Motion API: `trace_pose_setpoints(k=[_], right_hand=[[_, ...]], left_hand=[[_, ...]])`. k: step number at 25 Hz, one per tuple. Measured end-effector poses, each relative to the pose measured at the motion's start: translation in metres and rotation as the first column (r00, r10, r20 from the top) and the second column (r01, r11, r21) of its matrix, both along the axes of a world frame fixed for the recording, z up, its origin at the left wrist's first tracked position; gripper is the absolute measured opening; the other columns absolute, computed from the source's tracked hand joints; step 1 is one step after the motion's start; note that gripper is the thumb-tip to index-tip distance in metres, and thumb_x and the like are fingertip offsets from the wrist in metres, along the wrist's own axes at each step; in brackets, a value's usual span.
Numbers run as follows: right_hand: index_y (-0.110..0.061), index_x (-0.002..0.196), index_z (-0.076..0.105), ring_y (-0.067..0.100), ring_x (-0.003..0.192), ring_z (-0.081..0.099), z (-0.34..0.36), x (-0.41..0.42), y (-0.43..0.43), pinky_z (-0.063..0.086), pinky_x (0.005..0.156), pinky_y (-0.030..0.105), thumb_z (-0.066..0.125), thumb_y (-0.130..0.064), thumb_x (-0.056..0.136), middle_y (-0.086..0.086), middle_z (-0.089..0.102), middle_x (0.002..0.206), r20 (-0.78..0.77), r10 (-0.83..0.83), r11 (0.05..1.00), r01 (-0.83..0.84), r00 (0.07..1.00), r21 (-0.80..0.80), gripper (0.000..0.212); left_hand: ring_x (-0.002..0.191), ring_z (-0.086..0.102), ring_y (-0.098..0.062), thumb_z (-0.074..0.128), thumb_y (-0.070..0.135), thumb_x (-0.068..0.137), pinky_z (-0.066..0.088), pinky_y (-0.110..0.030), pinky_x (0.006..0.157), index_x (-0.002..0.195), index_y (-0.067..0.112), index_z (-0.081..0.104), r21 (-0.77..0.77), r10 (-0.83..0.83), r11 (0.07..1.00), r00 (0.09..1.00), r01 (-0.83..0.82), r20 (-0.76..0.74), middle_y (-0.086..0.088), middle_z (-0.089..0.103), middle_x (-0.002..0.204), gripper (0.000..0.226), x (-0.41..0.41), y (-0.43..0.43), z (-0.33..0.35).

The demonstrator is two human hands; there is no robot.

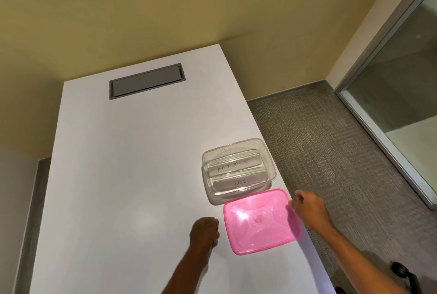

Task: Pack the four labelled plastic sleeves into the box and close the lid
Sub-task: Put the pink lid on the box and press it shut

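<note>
A clear plastic box (266, 151) stands open near the right edge of the white table (132, 156). Inside it lie clear sleeves, one labelled BATMAN (233, 166) and one labelled DOG (240, 182); any others beneath are hard to make out. The pink lid (257, 221) lies flat on the table just in front of the box, its right side reaching the table's edge. My right hand (307, 208) touches the lid's right edge with curled fingers. Left of the lid, my left hand (204, 232) hovers as a loose fist, holding nothing.
A grey cable hatch (145, 82) is set into the far end of the table. To the right of the table lies grey carpet (331, 151), with a glass partition (402, 95) beyond. A dark object (404, 274) sits at the lower right.
</note>
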State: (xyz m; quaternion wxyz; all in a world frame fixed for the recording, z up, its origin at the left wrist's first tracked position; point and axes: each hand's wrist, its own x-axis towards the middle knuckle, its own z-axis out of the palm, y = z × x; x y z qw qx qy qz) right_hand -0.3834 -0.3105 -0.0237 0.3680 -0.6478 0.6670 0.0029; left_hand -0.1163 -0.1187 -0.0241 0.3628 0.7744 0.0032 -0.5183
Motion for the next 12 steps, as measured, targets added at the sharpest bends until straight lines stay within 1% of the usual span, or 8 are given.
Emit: trace_pose_setpoints(k=[2,4,7,10,11,12], right_hand=[[-0.015,0.068,0.052,0.014,0.059,0.045,-0.009,-0.009,0.016,0.039,0.054,0.028,0.082,-0.019,0.095,0.001,0.055,0.068,-0.029,-0.025,0.998,0.026,0.999,0.056,0.040],[-0.016,0.065,0.050,0.015,0.056,0.045,-0.013,-0.012,0.026,0.036,0.053,0.028,0.082,-0.018,0.093,0.000,0.055,0.064,-0.037,-0.032,0.996,0.035,0.999,0.080,0.043],[-0.019,0.064,0.059,0.007,0.050,0.054,-0.011,-0.014,0.036,0.037,0.049,0.024,0.080,-0.014,0.093,-0.006,0.063,0.058,-0.043,-0.021,0.997,0.024,0.999,0.078,0.036],[-0.021,0.067,0.066,-0.001,0.045,0.060,-0.006,-0.020,0.042,0.040,0.044,0.019,0.076,-0.010,0.094,-0.008,0.068,0.057,-0.020,-0.005,0.998,0.006,1.000,0.061,0.031],[-0.020,0.070,0.070,0.001,0.048,0.064,-0.003,-0.023,0.044,0.045,0.045,0.020,0.075,-0.007,0.095,-0.005,0.071,0.060,-0.010,-0.009,0.998,0.010,1.000,0.060,0.028],[-0.016,0.076,0.075,0.008,0.058,0.072,-0.001,-0.027,0.044,0.054,0.051,0.027,0.073,-0.004,0.095,0.000,0.076,0.068,-0.001,-0.012,0.999,0.012,1.000,0.053,0.022]], left_hand=[[0.055,0.043,-0.020,0.058,0.003,0.092,0.034,-0.027,0.052,0.072,0.010,0.058,0.021,-0.062,0.998,0.998,0.063,-0.027,-0.013,0.048,0.068,0.022,-0.015,0.004,0.000],[0.058,0.043,-0.022,0.056,0.003,0.091,0.036,-0.029,0.054,0.070,0.010,0.059,0.046,-0.115,0.992,0.993,0.116,-0.025,-0.012,0.051,0.067,0.022,-0.026,0.005,0.002],[0.060,0.044,-0.023,0.057,0.006,0.090,0.038,-0.031,0.057,0.070,0.011,0.062,0.054,-0.161,0.985,0.987,0.162,-0.012,-0.009,0.054,0.066,0.022,-0.039,0.006,0.004],[0.061,0.045,-0.023,0.058,0.008,0.092,0.038,-0.031,0.057,0.074,0.010,0.064,0.056,-0.141,0.988,0.989,0.144,-0.050,-0.009,0.054,0.067,0.019,-0.049,0.009,0.007],[0.061,0.045,-0.023,0.059,0.009,0.093,0.038,-0.031,0.057,0.075,0.010,0.065,0.059,-0.137,0.988,0.989,0.140,-0.054,-0.009,0.054,0.067,0.019,-0.052,0.010,0.008],[0.063,0.046,-0.024,0.060,0.010,0.094,0.039,-0.031,0.058,0.077,0.010,0.065,0.060,-0.133,0.989,0.990,0.136,-0.055,-0.010,0.055,0.067,0.019,-0.055,0.012,0.009]])
